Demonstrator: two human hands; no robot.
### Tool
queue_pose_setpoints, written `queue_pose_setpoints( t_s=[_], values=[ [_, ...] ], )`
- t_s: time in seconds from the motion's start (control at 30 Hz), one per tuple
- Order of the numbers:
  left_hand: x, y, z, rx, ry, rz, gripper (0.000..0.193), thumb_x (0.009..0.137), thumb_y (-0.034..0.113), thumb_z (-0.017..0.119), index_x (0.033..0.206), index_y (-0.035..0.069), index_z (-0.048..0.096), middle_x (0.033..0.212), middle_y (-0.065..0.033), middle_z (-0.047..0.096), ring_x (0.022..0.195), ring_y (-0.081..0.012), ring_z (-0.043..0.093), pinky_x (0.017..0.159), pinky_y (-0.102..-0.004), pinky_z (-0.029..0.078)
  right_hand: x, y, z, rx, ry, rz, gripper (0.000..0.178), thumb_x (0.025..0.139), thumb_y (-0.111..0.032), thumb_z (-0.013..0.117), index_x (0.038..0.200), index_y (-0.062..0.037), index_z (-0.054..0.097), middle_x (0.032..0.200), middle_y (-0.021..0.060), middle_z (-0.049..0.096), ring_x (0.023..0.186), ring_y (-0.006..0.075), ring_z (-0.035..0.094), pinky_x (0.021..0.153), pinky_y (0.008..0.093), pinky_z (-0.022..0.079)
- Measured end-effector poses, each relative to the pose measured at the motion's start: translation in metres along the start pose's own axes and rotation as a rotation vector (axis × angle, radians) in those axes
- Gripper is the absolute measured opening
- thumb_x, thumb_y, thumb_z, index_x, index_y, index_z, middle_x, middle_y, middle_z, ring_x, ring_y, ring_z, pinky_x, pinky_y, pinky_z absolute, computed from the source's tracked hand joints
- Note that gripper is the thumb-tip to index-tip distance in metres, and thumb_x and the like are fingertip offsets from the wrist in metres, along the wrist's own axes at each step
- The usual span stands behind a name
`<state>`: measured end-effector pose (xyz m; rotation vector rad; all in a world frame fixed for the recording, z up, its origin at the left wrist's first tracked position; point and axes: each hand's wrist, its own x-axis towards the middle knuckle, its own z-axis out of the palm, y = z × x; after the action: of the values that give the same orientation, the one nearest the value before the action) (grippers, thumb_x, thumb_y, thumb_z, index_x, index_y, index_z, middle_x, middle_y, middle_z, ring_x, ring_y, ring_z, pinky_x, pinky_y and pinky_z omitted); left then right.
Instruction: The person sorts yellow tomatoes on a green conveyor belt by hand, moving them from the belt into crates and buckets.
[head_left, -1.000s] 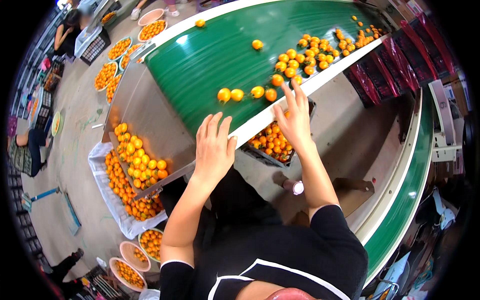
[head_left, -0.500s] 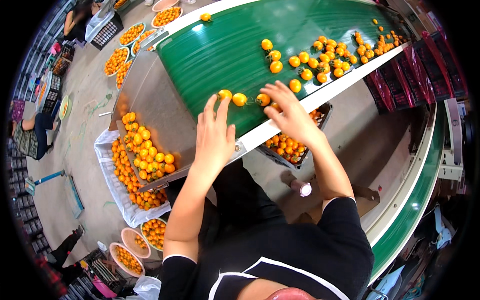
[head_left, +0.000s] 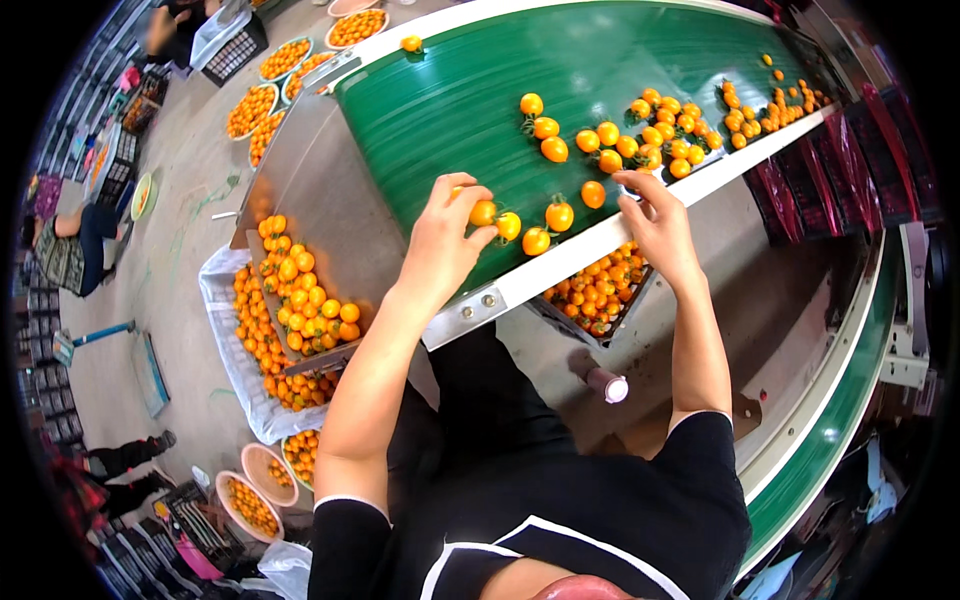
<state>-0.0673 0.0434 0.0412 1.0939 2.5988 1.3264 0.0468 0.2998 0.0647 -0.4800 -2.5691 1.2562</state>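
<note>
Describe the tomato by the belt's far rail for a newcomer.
Find the green conveyor belt, then the white rail along its far side. Near that rail's left end sits an orange cherry tomato, with no other tomato beside it.

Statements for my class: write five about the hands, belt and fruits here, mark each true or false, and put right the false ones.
1. Orange fruits lie on the green belt beside the left hand. True.
2. The right hand is nearer the metal chute than the left hand. False: the left hand is nearer.
3. One lone fruit lies by the belt's far edge. True.
4. The white-lined container is empty. False: it holds more fruits.
5. Both hands wear gloves. False: both are bare.
</note>
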Motion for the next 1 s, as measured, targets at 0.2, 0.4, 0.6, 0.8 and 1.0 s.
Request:
queue_pose_setpoints(
  t_s=[0.2, 0.4, 0.6, 0.8, 1.0],
  values=[
    [-0.016, 0.010, 0.000, -0.360, 0.057, -0.220, 0.028, 0.083, 0.004, 0.069, 0.110, 0.000, 0.061, 0.096, -0.0080, 0.061, 0.081, -0.0160, 0.063, 0.072, -0.0274, 0.052, 0.020, 0.043, -0.032, -0.188, 0.300, -0.147, 0.028, 0.086, -0.008, 0.063, 0.113, -0.0037, 0.065, 0.114, 0.0157, 0.065, 0.106, 0.0326, 0.061, 0.092, 0.0370, 0.048],
    [-0.033, 0.037, 0.008, -0.777, -0.073, -0.384, 0.019, 0.091, 0.007, 0.054, 0.109, 0.000, 0.053, 0.085, -0.0052, 0.058, 0.067, -0.0062, 0.054, 0.058, -0.0217, 0.043, 0.021, 0.048, -0.041, -0.321, 0.313, -0.127, 0.022, 0.082, -0.009, 0.065, 0.102, -0.0045, 0.069, 0.094, 0.0139, 0.066, 0.093, 0.0314, 0.060, 0.083, 0.0396, 0.049],
    [-0.040, 0.055, 0.028, -0.783, -0.012, -0.338, 0.014, 0.093, 0.008, 0.049, 0.103, 0.000, 0.053, 0.075, -0.0041, 0.057, 0.060, -0.0074, 0.053, 0.055, -0.0223, 0.042, 0.052, 0.047, -0.020, -0.452, 0.006, -0.162, 0.038, 0.079, -0.012, 0.066, 0.117, -0.0091, 0.063, 0.111, 0.0108, 0.065, 0.111, 0.0318, 0.055, 0.095, 0.0438, 0.041],
    [-0.043, 0.060, 0.024, -0.723, -0.043, -0.268, 0.017, 0.094, 0.007, 0.042, 0.108, 0.002, 0.052, 0.095, -0.0082, 0.061, 0.067, -0.0067, 0.054, 0.058, -0.0205, 0.043, 0.058, 0.035, -0.018, 0.031, -0.103, -0.034, 0.041, 0.083, -0.016, 0.066, 0.121, -0.0030, 0.058, 0.105, 0.0082, 0.067, 0.100, 0.0198, 0.060, 0.089, 0.0336, 0.044],
    [-0.046, 0.057, 0.024, -0.788, -0.026, -0.234, 0.019, 0.094, 0.008, 0.042, 0.109, 0.000, 0.052, 0.098, -0.0097, 0.062, 0.069, -0.0072, 0.055, 0.060, -0.0211, 0.043, 0.047, 0.011, -0.026, 0.969, -0.313, 0.125, 0.018, 0.095, -0.012, 0.046, 0.105, -0.0025, 0.057, 0.104, 0.0122, 0.067, 0.084, 0.0124, 0.060, 0.081, 0.0264, 0.047]
  ],
)
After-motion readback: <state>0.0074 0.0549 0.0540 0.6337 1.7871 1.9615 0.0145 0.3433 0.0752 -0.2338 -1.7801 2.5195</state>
